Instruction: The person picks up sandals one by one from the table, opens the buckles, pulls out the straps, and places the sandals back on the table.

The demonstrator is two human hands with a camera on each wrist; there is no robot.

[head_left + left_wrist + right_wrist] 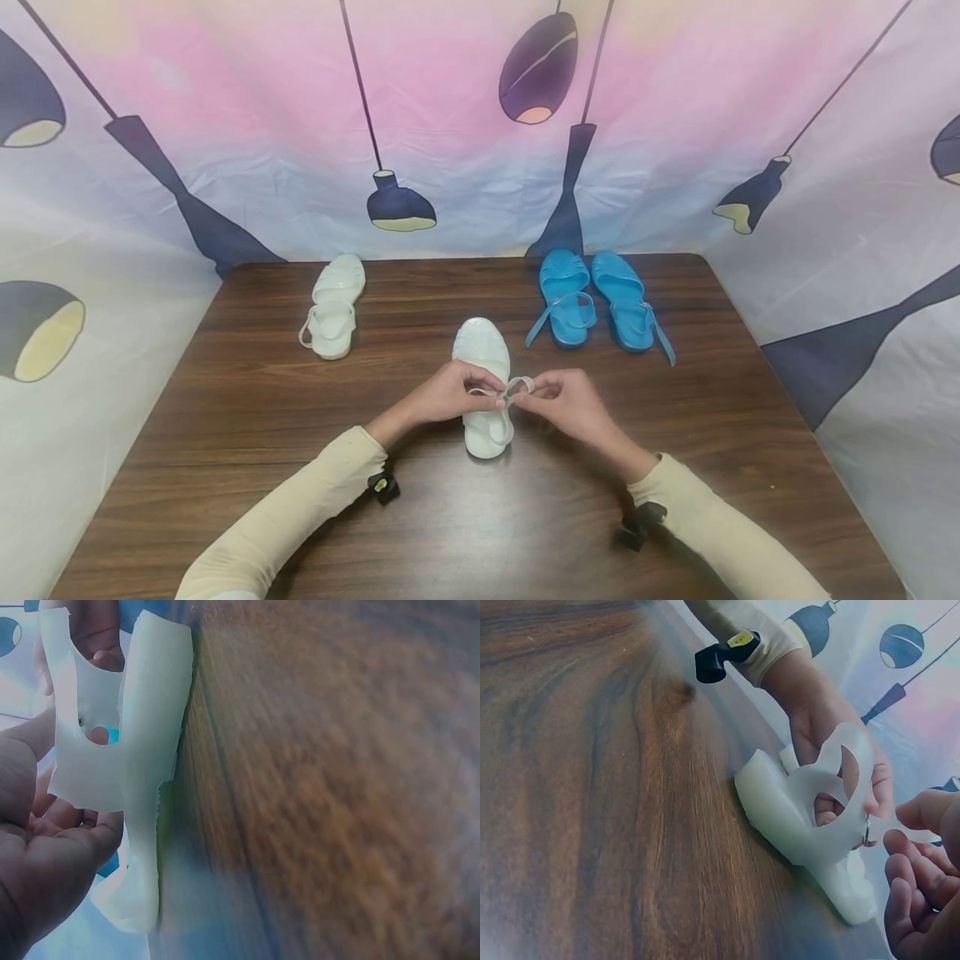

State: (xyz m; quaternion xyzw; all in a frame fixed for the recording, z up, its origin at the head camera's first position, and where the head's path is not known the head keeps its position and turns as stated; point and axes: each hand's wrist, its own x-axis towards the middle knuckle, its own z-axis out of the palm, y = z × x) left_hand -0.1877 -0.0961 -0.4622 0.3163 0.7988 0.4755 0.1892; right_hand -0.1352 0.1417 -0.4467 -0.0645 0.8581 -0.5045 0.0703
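A white sandal [480,343] lies at the middle of the table, toe pointing away from me. My left hand [444,395] reaches in from its left side and pinches the ankle strap by the small metal buckle [867,829]. From the other side, my right hand [568,402] pinches the strap's loose end [887,826] between thumb and forefinger, with the strap running through the buckle. In the left wrist view the sandal's heel part [156,682] stands close beside my left fingers, and the strap's far side is partly hidden by them.
Another white sandal [339,283] sits at the back left of the brown wooden table [247,467]. Two blue sandals [564,271] stand side by side at the back right, their straps hanging loose. A printed cloth [465,100] hangs behind the table.
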